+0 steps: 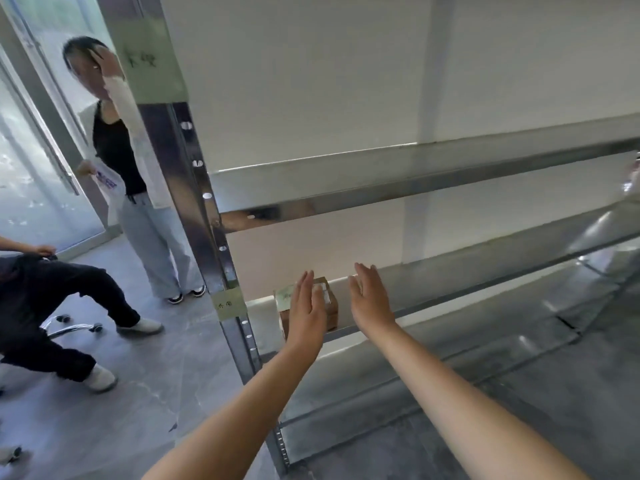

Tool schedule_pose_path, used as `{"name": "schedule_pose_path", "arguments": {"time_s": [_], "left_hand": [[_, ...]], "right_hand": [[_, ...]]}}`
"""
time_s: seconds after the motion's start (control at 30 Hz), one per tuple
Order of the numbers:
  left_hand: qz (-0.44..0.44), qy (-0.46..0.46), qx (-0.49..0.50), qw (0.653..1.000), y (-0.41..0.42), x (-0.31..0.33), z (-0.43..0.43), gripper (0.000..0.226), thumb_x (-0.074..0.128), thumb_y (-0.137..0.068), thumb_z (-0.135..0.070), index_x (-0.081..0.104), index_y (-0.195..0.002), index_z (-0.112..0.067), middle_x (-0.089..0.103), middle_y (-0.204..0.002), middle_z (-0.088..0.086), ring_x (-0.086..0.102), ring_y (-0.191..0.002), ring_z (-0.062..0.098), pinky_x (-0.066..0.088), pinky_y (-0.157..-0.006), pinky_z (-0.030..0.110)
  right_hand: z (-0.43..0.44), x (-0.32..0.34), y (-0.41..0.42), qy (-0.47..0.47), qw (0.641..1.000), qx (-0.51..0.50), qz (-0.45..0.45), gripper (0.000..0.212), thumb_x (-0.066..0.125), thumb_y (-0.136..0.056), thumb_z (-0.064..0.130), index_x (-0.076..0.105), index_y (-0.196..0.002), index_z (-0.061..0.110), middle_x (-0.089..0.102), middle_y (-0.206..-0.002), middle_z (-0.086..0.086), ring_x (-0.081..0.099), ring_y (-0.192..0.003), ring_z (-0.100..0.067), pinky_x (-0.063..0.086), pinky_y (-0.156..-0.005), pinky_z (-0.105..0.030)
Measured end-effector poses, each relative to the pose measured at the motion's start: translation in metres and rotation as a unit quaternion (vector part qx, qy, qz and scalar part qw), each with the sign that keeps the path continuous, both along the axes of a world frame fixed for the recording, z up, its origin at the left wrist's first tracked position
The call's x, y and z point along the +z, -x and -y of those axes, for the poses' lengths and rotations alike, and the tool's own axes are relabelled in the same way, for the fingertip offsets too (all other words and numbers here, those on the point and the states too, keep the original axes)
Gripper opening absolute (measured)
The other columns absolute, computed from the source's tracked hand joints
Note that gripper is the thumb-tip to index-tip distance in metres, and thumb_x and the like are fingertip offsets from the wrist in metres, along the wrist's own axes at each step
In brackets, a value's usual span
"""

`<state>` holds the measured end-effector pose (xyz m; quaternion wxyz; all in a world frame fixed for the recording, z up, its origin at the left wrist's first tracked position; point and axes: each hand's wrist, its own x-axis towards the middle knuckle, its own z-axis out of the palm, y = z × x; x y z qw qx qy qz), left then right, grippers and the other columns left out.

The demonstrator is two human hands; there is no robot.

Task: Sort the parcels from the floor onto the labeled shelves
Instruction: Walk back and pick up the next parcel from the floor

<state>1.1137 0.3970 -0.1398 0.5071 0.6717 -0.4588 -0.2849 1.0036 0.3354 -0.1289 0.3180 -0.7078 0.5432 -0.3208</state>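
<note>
A small brown cardboard parcel (330, 308) with a pale green label sits at the left end of a metal shelf (485, 275), near the upright post. My left hand (306, 313) is flat against the parcel's left side, fingers straight and apart. Just right of the parcel, my right hand (370, 299) is spread out flat and does not grip it. A pale green label (228, 304) with handwriting is stuck on the post at this shelf's height. A larger green label (145, 58) sits higher on the post.
Another metal shelf (381, 181) runs above, and a lower one (450, 358) below. A person in a black top (117, 147) stands left of the rack by a glass door. A seated person's legs (59, 306) and an office chair base stretch across the grey floor at left.
</note>
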Motion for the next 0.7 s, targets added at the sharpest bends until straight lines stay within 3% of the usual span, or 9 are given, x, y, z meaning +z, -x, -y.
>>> {"name": "schedule_pose_path", "arguments": {"time_s": [0.17,0.3,0.43,0.57,0.7], "left_hand": [[0.073,0.032,-0.026,0.996,0.031,0.007,-0.017,0.052,0.025,-0.111,-0.033,0.027,-0.161,-0.016,0.021,-0.170,0.002,0.013,-0.157,0.017,0.007,-0.129,0.039],[0.159,0.056,-0.073,0.983,0.071,0.008,-0.030,0.054,0.022,-0.111,-0.034,0.019,-0.162,-0.019,0.013,-0.171,-0.002,0.004,-0.159,0.014,0.001,-0.129,0.037],[0.202,0.091,-0.140,0.965,0.120,0.020,-0.037,0.054,0.019,-0.111,-0.033,0.014,-0.163,-0.023,0.006,-0.172,-0.007,-0.003,-0.158,0.009,-0.003,-0.129,0.038],[0.221,0.125,-0.195,0.948,0.170,0.034,-0.038,0.056,0.015,-0.109,-0.038,0.012,-0.163,-0.026,0.002,-0.172,-0.010,-0.007,-0.157,0.006,-0.006,-0.129,0.039],[0.298,0.144,-0.229,0.916,0.221,0.045,-0.026,0.061,0.008,-0.105,-0.044,0.006,-0.164,-0.026,-0.005,-0.171,-0.010,-0.014,-0.155,0.007,-0.008,-0.128,0.042]], "right_hand": [[-0.041,0.004,0.041,0.094,0.992,-0.075,-0.043,0.051,0.030,-0.108,0.028,0.023,-0.157,0.014,0.017,-0.167,-0.002,0.006,-0.155,-0.017,0.008,-0.125,-0.044],[-0.066,0.004,0.085,0.100,0.982,-0.134,-0.093,0.053,0.027,-0.108,0.031,0.021,-0.158,0.013,0.016,-0.167,-0.003,0.005,-0.155,-0.018,0.002,-0.126,-0.043],[-0.084,0.014,0.139,0.114,0.970,-0.183,-0.110,0.053,0.027,-0.108,0.032,0.023,-0.157,0.010,0.018,-0.167,-0.004,0.004,-0.155,-0.017,0.004,-0.125,-0.048],[-0.097,0.026,0.194,0.128,0.958,-0.229,-0.116,0.055,0.024,-0.108,0.033,0.018,-0.158,0.011,0.013,-0.168,0.000,-0.001,-0.155,-0.013,-0.006,-0.124,-0.040],[-0.106,0.035,0.254,0.150,0.935,-0.278,-0.159,0.057,0.021,-0.108,0.036,0.012,-0.160,0.015,0.007,-0.168,0.005,-0.006,-0.154,-0.008,-0.008,-0.125,-0.040]]}}
